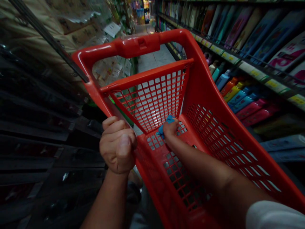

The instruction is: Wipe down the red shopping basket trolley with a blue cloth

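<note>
the right hand (170,128) clutches a cloth (170,119) far down in the cart (212,92). the left hand (118,146), nearer, grips its left rim (101,101).

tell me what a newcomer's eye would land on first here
Probably the big red shopping cart, tilted across the middle of the view. Next, the bright blue cloth in the right hand, down inside the cart near its grid flap, while the left hand grips the cart's left rim. After that, perhaps the colourful bottles on the shelves at right.
</note>
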### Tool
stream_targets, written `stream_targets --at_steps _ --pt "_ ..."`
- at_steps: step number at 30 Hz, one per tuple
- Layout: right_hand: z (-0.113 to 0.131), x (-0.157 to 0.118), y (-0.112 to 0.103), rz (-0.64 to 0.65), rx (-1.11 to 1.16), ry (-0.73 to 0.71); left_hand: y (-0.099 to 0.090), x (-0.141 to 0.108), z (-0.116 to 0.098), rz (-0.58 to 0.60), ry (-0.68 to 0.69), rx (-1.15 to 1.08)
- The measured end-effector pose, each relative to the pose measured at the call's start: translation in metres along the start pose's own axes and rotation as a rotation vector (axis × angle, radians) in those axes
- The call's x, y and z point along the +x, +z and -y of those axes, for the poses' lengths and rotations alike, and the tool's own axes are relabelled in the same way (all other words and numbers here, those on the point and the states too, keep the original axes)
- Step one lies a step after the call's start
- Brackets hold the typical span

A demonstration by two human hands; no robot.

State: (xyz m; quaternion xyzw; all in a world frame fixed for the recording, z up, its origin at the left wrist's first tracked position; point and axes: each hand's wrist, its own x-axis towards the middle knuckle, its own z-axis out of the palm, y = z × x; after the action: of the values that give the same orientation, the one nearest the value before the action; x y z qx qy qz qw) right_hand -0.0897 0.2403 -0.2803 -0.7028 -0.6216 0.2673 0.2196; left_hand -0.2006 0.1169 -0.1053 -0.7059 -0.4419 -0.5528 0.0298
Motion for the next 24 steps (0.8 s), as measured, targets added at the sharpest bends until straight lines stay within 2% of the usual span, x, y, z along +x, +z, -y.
stream_targets --at_steps 3,5,10,12,15,18,21,24 --pt "0.016 -0.039 0.013 0.024 0.039 0.057 0.000 -0.002 -0.001 0.001 -0.006 0.011" --pt "0.022 -0.055 0.012 0.104 0.036 -0.022 0.000 -0.004 -0.001 -0.002 -0.020 0.019" --pt "0.014 -0.044 -0.028 0.308 -0.298 -0.401 -0.002 -0.006 0.000 -0.010 -0.033 0.043" --pt "0.015 -0.042 -0.037 0.318 -0.397 -0.457 -0.001 -0.006 0.000 -0.011 -0.025 0.039" --pt "0.025 -0.054 -0.029 0.375 -0.429 -0.443 0.000 -0.005 -0.002 -0.006 -0.027 0.030" --pt "0.038 -0.066 -0.013 0.493 -0.405 -0.526 0.000 -0.004 -0.003 -0.017 -0.030 0.043" --pt "0.044 -0.062 -0.006 0.552 -0.393 -0.584 0.000 -0.002 -0.002 -0.027 -0.011 0.040" --pt "0.044 -0.057 -0.005 0.559 -0.393 -0.617 0.002 0.000 -0.001 -0.020 0.028 0.017"
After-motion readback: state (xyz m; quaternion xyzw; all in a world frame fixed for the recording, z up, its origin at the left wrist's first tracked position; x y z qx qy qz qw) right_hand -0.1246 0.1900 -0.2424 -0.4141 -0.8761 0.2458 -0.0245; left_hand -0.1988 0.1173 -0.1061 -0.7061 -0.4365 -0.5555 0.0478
